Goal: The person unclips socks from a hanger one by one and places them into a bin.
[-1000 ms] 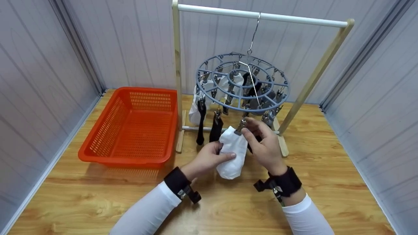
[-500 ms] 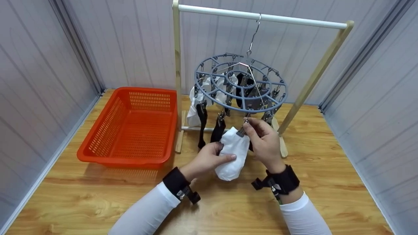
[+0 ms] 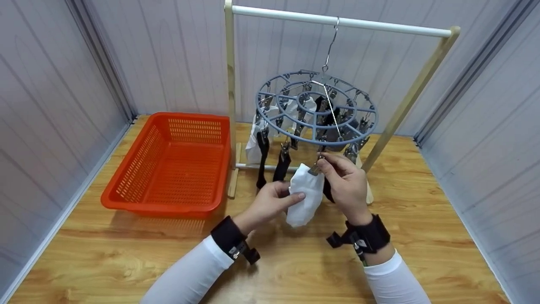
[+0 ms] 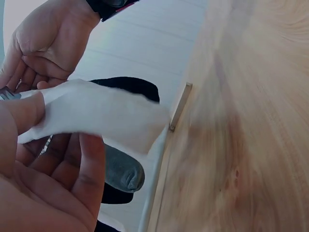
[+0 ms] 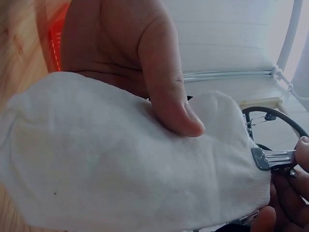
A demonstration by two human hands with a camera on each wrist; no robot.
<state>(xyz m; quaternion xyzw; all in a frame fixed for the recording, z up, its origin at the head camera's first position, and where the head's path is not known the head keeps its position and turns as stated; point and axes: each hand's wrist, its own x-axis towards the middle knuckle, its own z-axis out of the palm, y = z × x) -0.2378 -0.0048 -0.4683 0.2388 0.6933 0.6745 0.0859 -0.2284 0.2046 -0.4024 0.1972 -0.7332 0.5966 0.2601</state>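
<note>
A white sock (image 3: 307,194) hangs at the front of the round grey clip hanger (image 3: 314,141). My left hand (image 3: 274,200) pinches the sock by its side, thumb in front and fingers behind. A metal clip (image 5: 275,158) bites the sock's cuff at one corner, as the right wrist view shows. My right hand (image 3: 346,183) pinches that clip between thumb and fingers. In the left wrist view the sock (image 4: 96,111) stretches out past the left thumb, with a grey sock (image 4: 123,169) and black ones behind it.
An orange basket (image 3: 181,169) stands left of the wooden rack (image 3: 231,101). The hanger hooks over the rack's white bar (image 3: 337,20). Black socks (image 3: 282,166) and white socks (image 3: 254,147) hang from other clips. Pale panel walls (image 3: 177,55) enclose the wooden tabletop (image 3: 287,270).
The hanger swings slightly left, then back right. Both hands keep their hold, and the white sock has shifted a little right and up.
</note>
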